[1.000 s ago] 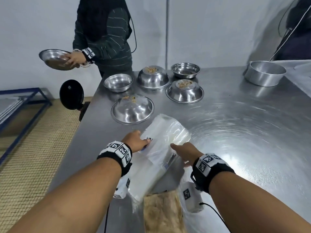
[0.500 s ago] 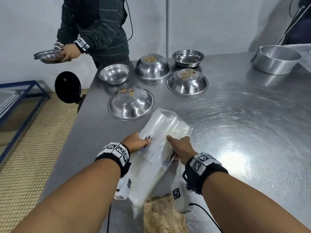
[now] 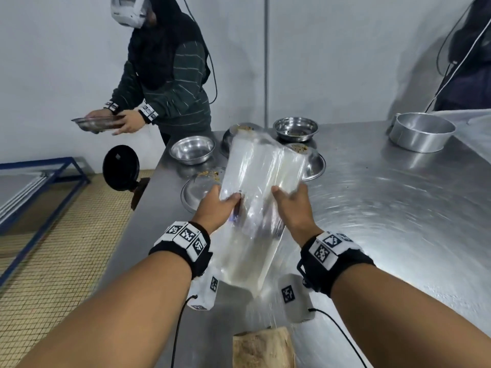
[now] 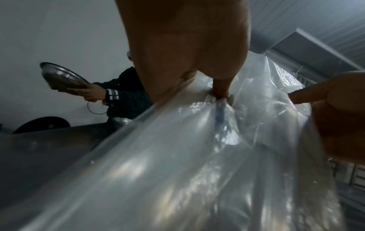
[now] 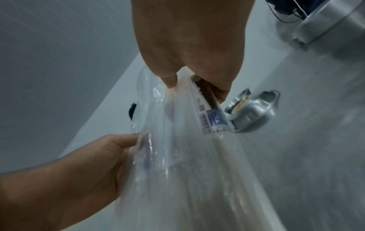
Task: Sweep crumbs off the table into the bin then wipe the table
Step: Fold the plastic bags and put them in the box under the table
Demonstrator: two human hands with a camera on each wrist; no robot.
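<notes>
A clear plastic bag (image 3: 259, 197) holding a pack of white folded sheets hangs tilted above the steel table (image 3: 385, 208). My left hand (image 3: 220, 205) pinches the bag's left side; in the left wrist view my fingers (image 4: 221, 87) gather the film of the bag (image 4: 177, 171). My right hand (image 3: 291, 203) grips the right side, thumb on top; in the right wrist view it pinches the bag (image 5: 187, 156) near a blue label (image 5: 213, 118). Crumbs (image 3: 208, 173) lie on an upturned steel bowl behind the bag.
Several steel bowls (image 3: 191, 150) stand at the table's far left, some upturned with crumbs on top. A steel pot (image 3: 422, 131) sits far right. A brown cloth (image 3: 263, 349) lies at the near edge. Another person (image 3: 164, 83) holds a steel plate (image 3: 98, 123) beyond the left edge.
Both hands have lifted the bag off the table and tilted it up, away from me. The other person has brought the plate nearer the table, both hands on it.
</notes>
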